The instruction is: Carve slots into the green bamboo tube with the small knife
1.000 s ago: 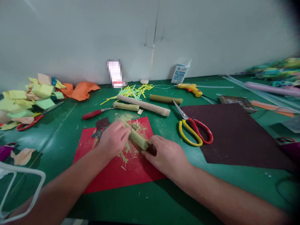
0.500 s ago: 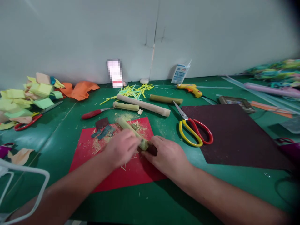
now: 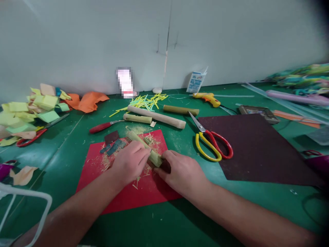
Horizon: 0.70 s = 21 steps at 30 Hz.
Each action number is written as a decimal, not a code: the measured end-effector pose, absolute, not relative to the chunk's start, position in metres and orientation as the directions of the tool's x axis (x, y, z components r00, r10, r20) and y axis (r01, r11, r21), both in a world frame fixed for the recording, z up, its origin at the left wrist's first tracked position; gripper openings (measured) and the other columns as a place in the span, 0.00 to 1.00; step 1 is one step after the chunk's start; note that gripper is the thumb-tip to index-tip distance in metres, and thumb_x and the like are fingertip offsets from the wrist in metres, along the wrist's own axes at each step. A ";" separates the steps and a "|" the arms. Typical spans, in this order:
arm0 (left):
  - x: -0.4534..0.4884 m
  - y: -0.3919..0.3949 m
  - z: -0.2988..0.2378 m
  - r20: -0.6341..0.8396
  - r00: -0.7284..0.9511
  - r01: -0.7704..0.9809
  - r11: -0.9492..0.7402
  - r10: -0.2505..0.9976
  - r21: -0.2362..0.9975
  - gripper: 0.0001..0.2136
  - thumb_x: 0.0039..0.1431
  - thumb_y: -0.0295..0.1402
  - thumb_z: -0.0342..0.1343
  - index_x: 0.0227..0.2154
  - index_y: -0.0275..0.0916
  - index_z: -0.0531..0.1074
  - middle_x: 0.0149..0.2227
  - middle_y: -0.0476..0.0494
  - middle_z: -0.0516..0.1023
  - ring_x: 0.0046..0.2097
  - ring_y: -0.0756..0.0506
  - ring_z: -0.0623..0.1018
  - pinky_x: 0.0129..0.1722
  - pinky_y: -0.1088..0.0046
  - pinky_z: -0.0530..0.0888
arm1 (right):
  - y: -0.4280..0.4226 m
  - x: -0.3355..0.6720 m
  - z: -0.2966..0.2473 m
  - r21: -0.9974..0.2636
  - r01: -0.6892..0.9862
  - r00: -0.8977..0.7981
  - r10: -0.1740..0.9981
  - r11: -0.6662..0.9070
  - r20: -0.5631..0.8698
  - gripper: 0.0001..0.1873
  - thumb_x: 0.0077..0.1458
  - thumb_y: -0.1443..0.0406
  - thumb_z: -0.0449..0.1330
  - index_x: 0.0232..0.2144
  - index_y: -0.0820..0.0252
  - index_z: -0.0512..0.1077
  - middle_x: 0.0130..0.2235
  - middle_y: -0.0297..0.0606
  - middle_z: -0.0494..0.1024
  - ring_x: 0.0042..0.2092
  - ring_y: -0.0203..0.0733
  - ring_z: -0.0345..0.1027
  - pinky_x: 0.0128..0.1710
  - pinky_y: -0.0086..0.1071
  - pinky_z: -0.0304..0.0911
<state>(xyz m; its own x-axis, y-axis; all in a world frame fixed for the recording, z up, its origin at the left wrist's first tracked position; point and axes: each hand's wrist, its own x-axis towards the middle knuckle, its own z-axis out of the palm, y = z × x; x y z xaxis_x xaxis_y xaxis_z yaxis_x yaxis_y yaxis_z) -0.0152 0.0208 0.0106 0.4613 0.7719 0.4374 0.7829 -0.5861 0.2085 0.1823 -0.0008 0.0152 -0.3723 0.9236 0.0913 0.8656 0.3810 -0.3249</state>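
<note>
A pale green bamboo tube [image 3: 140, 140] lies slantwise over a red sheet [image 3: 120, 197] strewn with shavings. My right hand [image 3: 181, 171] is closed around its near end, thumb and fingers on either side. Beside the tube's middle, my left hand [image 3: 132, 159] is closed in a pinch. A small dark tip shows at its fingertips, against the tube; the rest of that thing is hidden. Torn dark grey scraps [image 3: 113, 147] and a small brown square [image 3: 111, 137] lie on the sheet's far left part.
Scissors [image 3: 209, 137] rest partly on a dark brown sheet [image 3: 254, 147] at right. Behind the hands lie a red-handled tool [image 3: 102, 127], other bamboo pieces [image 3: 181, 109], a long pale stick [image 3: 156, 116] and a yellow glue gun [image 3: 208, 98]. Folded paper [image 3: 28, 109] is heaped at left.
My left hand has shifted slightly back toward me and left along the tube, and its blur is gone. My right hand keeps its hold on the near end.
</note>
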 end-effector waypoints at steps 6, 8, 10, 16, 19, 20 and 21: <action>-0.024 0.028 0.012 0.475 0.356 0.818 -0.514 0.805 0.259 0.09 0.61 0.31 0.48 0.33 0.36 0.73 0.31 0.44 0.70 0.36 0.47 0.70 0.36 0.70 0.69 | -0.001 0.183 0.017 -0.345 0.845 -0.405 0.910 0.408 0.084 0.07 0.54 0.61 0.52 0.29 0.56 0.67 0.32 0.32 0.73 0.32 0.37 0.66 0.25 0.31 0.47; -0.023 0.028 0.012 0.471 0.333 0.817 -0.499 0.817 0.288 0.09 0.61 0.31 0.48 0.33 0.36 0.73 0.31 0.44 0.70 0.36 0.47 0.70 0.36 0.70 0.69 | 0.000 0.181 0.018 -0.343 0.846 -0.404 0.910 0.409 0.090 0.07 0.53 0.60 0.53 0.30 0.56 0.67 0.32 0.32 0.73 0.32 0.37 0.66 0.25 0.31 0.47; -0.020 0.026 0.012 0.460 0.337 0.805 -0.505 0.821 0.312 0.09 0.61 0.30 0.48 0.34 0.36 0.73 0.31 0.44 0.70 0.36 0.47 0.70 0.37 0.70 0.69 | 0.001 0.179 0.018 -0.322 0.859 -0.385 0.917 0.397 0.101 0.14 0.50 0.53 0.55 0.30 0.56 0.66 0.32 0.32 0.72 0.30 0.38 0.65 0.24 0.31 0.46; -0.017 0.023 0.012 0.454 0.336 0.790 -0.510 0.825 0.342 0.08 0.61 0.30 0.48 0.35 0.38 0.73 0.32 0.45 0.70 0.37 0.47 0.71 0.38 0.69 0.70 | 0.003 0.178 0.017 -0.294 0.868 -0.382 0.916 0.400 0.120 0.09 0.50 0.57 0.55 0.28 0.57 0.64 0.30 0.31 0.71 0.29 0.35 0.63 0.23 0.31 0.45; -0.026 0.028 0.012 0.477 0.312 0.790 -0.503 0.822 0.350 0.09 0.61 0.31 0.48 0.34 0.37 0.73 0.32 0.44 0.70 0.37 0.47 0.71 0.39 0.68 0.70 | 0.003 0.182 0.017 -0.300 0.870 -0.374 0.920 0.391 0.114 0.12 0.48 0.55 0.57 0.29 0.56 0.65 0.31 0.31 0.71 0.28 0.35 0.63 0.23 0.30 0.46; -0.029 0.030 0.012 0.484 0.307 0.789 -0.504 0.819 0.352 0.09 0.61 0.31 0.48 0.34 0.37 0.73 0.32 0.44 0.70 0.38 0.47 0.71 0.39 0.68 0.70 | 0.003 0.183 0.017 -0.302 0.869 -0.375 0.920 0.391 0.113 0.13 0.49 0.54 0.56 0.29 0.56 0.65 0.31 0.32 0.71 0.28 0.35 0.63 0.23 0.30 0.46; -0.031 0.032 0.012 0.490 0.304 0.787 -0.505 0.817 0.354 0.09 0.61 0.31 0.48 0.34 0.37 0.73 0.33 0.44 0.70 0.38 0.47 0.71 0.39 0.68 0.70 | 0.003 0.184 0.017 -0.303 0.869 -0.376 0.920 0.392 0.113 0.13 0.50 0.54 0.55 0.29 0.56 0.65 0.31 0.32 0.71 0.28 0.35 0.63 0.23 0.30 0.47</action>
<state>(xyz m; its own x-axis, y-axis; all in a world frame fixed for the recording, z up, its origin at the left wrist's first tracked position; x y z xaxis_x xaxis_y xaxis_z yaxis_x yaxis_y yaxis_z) -0.0307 0.0317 0.0121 0.3039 0.8172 0.4898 0.7871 -0.5050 0.3542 0.1841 0.0029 0.0175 -0.3755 0.9199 0.1133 0.8686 0.3919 -0.3033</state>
